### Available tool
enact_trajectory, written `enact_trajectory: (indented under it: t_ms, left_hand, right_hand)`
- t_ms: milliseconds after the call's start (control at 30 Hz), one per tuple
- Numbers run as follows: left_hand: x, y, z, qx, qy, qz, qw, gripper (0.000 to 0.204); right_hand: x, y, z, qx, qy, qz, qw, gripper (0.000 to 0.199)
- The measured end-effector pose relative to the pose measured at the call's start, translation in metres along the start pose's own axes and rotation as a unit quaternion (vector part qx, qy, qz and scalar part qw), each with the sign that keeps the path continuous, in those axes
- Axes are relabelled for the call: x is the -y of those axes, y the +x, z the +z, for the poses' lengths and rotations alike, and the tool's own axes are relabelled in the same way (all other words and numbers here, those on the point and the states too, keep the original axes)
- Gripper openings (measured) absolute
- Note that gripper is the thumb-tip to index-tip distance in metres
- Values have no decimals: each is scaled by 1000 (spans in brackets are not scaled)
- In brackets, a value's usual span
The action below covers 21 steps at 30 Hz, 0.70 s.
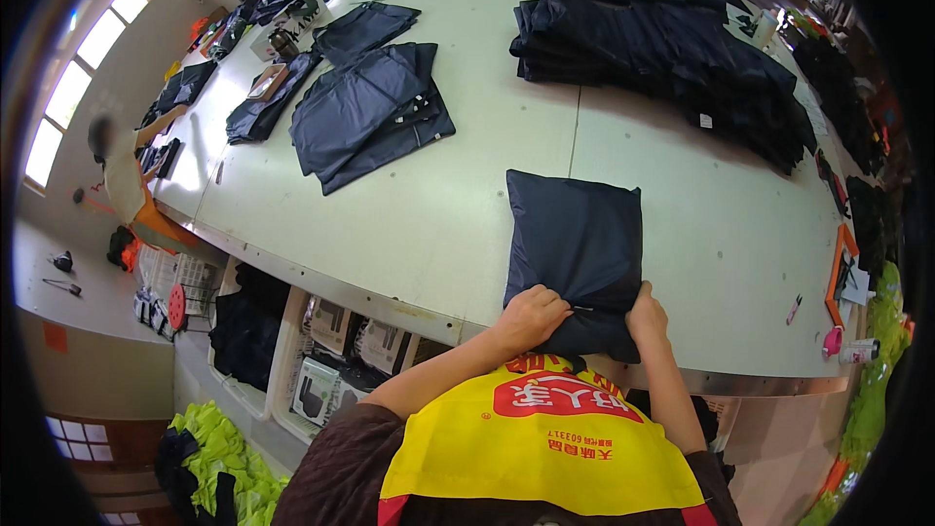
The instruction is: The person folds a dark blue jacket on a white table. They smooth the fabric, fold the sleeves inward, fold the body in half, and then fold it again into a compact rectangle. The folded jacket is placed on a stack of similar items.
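1. Your folded dark navy garment lies flat on the pale worktable, its near end at the table's front edge, right under both hands.
2. Your left hand has fingers curled and pressed together, pinching the bunched fabric at the garment's near-left corner.
3. Your right hand pinches the same near edge just beside the left, fingers closed on the cloth; a small gap of gathered fabric sits between the two grips.
4. Beyond the grip, far up the table to the right: big stacks of folded dark garments.
5. Beyond and to the left of the grip: a loose pile of unfolded dark garments, well apart.
6. Right of the grip, near the table edge: a pink tape dispenser and a pen.
7. Below the left-hand grip, under the table: white bins holding boxes.
8. Far left: another person stands at the table.
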<state>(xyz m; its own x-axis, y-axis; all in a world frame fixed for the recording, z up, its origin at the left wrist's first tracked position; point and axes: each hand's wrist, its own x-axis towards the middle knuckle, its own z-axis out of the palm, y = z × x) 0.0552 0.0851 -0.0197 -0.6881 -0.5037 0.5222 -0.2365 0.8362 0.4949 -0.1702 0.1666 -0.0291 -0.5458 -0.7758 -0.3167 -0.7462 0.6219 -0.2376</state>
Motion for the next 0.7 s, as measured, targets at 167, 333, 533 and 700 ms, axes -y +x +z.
enact_trajectory:
  t_ms: [167, 333, 533, 700]
  left_hand:
    - [1, -3, 2, -9, 0, 2, 1000, 9]
    - [-2, -10, -2, -9, -2, 21, 1000, 9]
    - [-10, -4, 2, -21, -40, 53, 998, 9]
    - [-11, -11, 14, -38, -39, 56, 997, 5]
  right_hand:
    - [-25, 12, -18, 30, 46, -23, 998, 27]
    - [-7, -18, -69, 180, 204, -1, 962, 22]
    - [-33, -16, -22, -42, -46, -134, 989, 11]
    - [-25, -24, -15, -60, -114, -111, 985, 12]
